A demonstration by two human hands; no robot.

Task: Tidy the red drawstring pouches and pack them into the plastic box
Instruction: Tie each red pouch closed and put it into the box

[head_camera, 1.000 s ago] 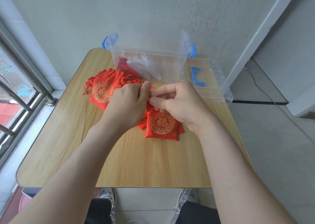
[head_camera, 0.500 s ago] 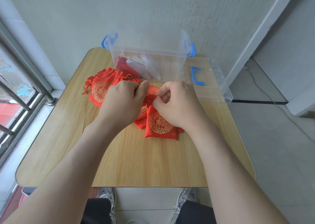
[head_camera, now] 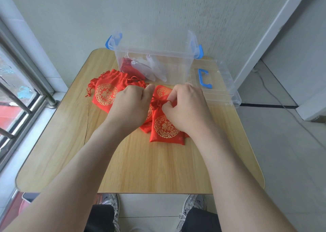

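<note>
A red drawstring pouch (head_camera: 165, 129) with a gold round emblem lies in the middle of the wooden table (head_camera: 141, 164). My left hand (head_camera: 129, 106) and my right hand (head_camera: 187, 108) both pinch its gathered neck and cord at the top. More red pouches lie under it, and another pile of red pouches (head_camera: 107, 92) sits to the left. The clear plastic box (head_camera: 181, 67) with blue latches stands at the far edge of the table. It holds a dark red pouch and some clear bags.
The box's clear lid (head_camera: 222, 90) with a blue handle lies to the right of the box, overhanging the table edge. A window with metal bars runs along the left. A wall stands just behind the table. My shoes show below the near edge.
Both hands have come down closer to the table and closer together at the pouch's neck, which is now drawn tight into a bunch. The pouch has stayed in place.
</note>
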